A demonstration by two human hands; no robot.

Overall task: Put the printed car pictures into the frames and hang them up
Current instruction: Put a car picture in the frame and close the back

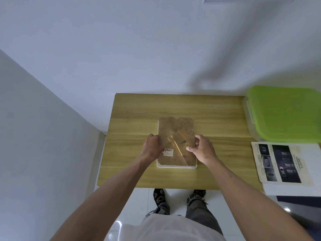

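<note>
White picture frame (176,165) face down mid-desk (217,119), brown backing board up, likely for steady access to the back. Left hand (152,147) curled against board's left edge; right hand (201,148) pinching raised brown stand flap (182,138). Printed car pictures (280,162) well apart at right, near green-lidded box (286,113), awaiting framing

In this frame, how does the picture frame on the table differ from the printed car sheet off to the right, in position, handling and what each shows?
The picture frame lies at the middle of the wooden table, brown backing up; the printed car sheet lies printed side up on a white surface beside the table. The left hand and right hand both work at the frame's backing; nothing touches the sheet. The frame bears a small barcode label; the sheet shows dark car photos. Both lie flat.
</note>
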